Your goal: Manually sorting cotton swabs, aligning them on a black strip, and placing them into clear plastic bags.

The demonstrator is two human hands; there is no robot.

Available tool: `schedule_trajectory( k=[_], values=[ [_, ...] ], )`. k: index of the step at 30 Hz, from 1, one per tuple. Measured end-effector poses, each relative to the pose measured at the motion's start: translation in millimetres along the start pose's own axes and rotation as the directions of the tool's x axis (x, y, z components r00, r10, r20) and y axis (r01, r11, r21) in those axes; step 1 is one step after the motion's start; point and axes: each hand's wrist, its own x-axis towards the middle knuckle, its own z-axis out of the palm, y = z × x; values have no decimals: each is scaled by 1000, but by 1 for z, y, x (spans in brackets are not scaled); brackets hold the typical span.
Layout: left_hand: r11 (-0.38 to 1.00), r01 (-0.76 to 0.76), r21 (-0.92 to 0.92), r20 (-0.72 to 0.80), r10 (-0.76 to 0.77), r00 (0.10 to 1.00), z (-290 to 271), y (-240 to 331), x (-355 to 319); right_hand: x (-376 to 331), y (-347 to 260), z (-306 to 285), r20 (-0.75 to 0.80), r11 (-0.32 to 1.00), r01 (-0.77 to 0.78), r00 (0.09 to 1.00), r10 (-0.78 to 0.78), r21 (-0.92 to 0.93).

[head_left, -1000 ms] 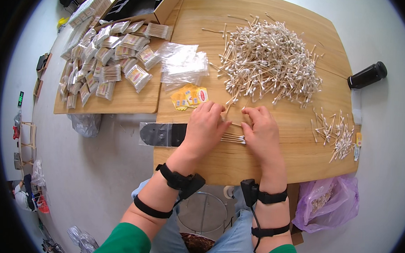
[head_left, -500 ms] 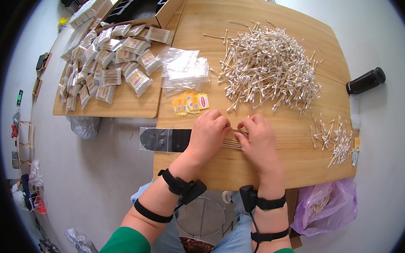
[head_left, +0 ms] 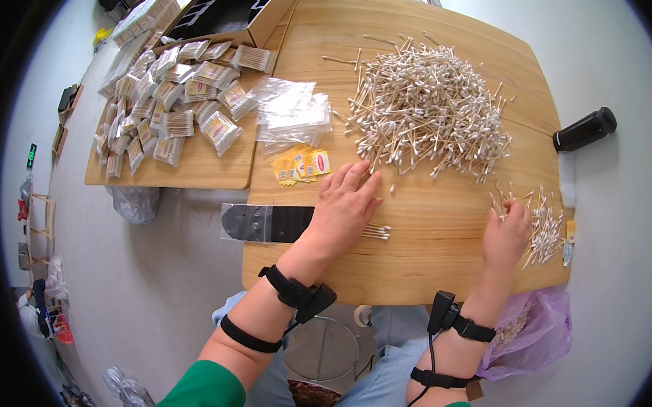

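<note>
My left hand [head_left: 344, 204] lies over the table with fingers stretched out, their tips at the near edge of a big heap of cotton swabs [head_left: 431, 106]. Beneath its palm, the tips of a few aligned cotton swabs [head_left: 376, 231] stick out to the right. A black strip in a clear sleeve [head_left: 266, 223] runs under the left wrist. Over at the right, my right hand [head_left: 507, 231] is closed, fingertips pinched around cotton swabs [head_left: 497, 205] beside a smaller scattered pile of swabs [head_left: 544, 233].
Yellow cards [head_left: 302, 165] and clear plastic bags [head_left: 294, 113] lie left of the heap. Filled swab packets [head_left: 176, 100] cover the left table, below an open cardboard box [head_left: 265, 23]. A black bottle [head_left: 585, 129] is at the right edge; a purple bag [head_left: 533, 340] sits below.
My right hand has moved from the middle of the table rightward to the small pile. My left hand has opened from a pinch, its fingers now stretched toward the heap.
</note>
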Motion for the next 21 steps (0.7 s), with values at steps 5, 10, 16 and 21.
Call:
schedule_trajectory(
  k=[5,10,16,21],
  values=[
    [998,-59,3,60,59,996,-4,-8,1,-5,-35,11,99,936,186,970,-224,298],
    [994,-49,-98,89,58,994,-28,-18,0,-26,-104,21,163,819,286,897,-412,497],
    [981,-23,-193,-14,20,1000,-28,-30,1,-24,-96,33,52,814,336,912,-406,474],
    [892,159,-424,-28,-188,982,-27,-27,-1,-21,-94,24,157,866,196,942,-297,461]
  ],
)
